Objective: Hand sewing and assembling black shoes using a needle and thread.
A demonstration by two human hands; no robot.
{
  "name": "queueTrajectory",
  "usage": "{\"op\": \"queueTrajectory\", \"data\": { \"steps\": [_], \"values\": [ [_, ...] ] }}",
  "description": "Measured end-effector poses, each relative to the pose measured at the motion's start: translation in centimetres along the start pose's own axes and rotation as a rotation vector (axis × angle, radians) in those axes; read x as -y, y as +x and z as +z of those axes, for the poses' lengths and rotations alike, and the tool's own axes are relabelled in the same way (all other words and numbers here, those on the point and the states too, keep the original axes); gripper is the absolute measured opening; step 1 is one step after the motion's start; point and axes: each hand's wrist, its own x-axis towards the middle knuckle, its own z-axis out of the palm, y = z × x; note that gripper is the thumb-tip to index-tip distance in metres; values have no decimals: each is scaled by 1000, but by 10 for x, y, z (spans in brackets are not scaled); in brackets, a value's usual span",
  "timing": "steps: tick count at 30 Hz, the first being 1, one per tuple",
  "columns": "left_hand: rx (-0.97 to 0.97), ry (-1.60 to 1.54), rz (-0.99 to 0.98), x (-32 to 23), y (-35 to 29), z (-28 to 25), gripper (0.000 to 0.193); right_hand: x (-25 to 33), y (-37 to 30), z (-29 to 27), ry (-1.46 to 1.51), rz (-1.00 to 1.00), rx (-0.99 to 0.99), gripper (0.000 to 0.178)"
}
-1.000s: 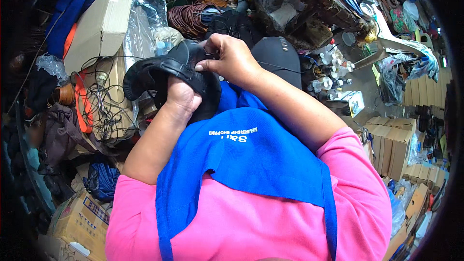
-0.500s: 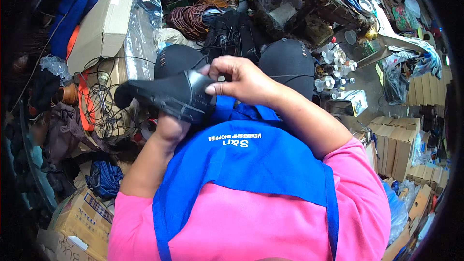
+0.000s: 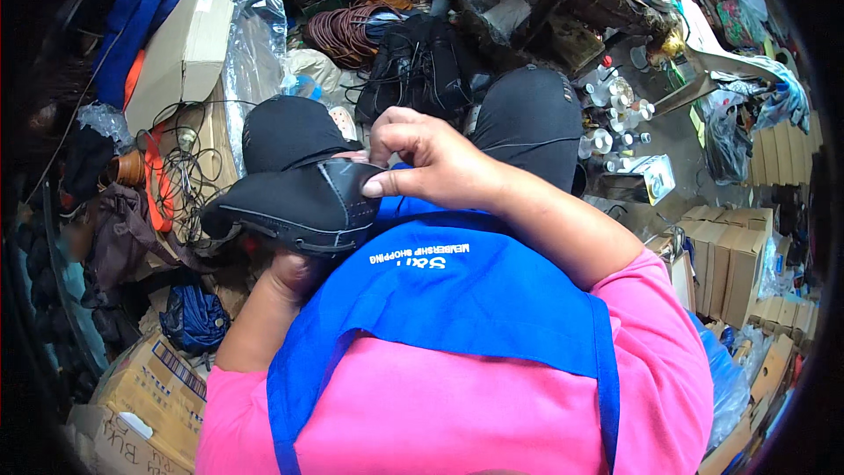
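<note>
A black shoe upper with pale seam lines and rows of small holes lies over my lap, its rounded end toward the left. My left hand supports it from beneath; most of its fingers are hidden by the dark material. At the upper's right edge, my right hand pinches the material between thumb and curled fingers. Behind the piece is my left knee in black trousers. A blue apron covers my front.
Tangled black cords and an open cardboard box stand on the left. A black bag lies beyond my knees. White-capped bottles cluster to the right, with stacked cartons nearer. A printed carton sits at lower left.
The shoe upper has dropped slightly and turned, showing more of its side, and is no longer blurred. My left knee has shifted left. My right hand keeps its pinch on the edge.
</note>
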Motion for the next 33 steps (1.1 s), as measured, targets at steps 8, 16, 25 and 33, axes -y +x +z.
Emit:
{"op": "queueTrajectory", "data": {
  "steps": [8,16,25,33],
  "values": [
    [115,52,-8,3,9,1,58,33,-19,-31,112,216,30,27],
    [248,-184,-184,6,21,19,34,44,-40,-25,120,254,11,26],
    [245,800,-12,-16,11,-6,42,55,-50,-43,-73,83,71,25],
    [355,-14,-317,-4,35,-4,81,33,-43,-64,240,264,130,21]
  ]
}}
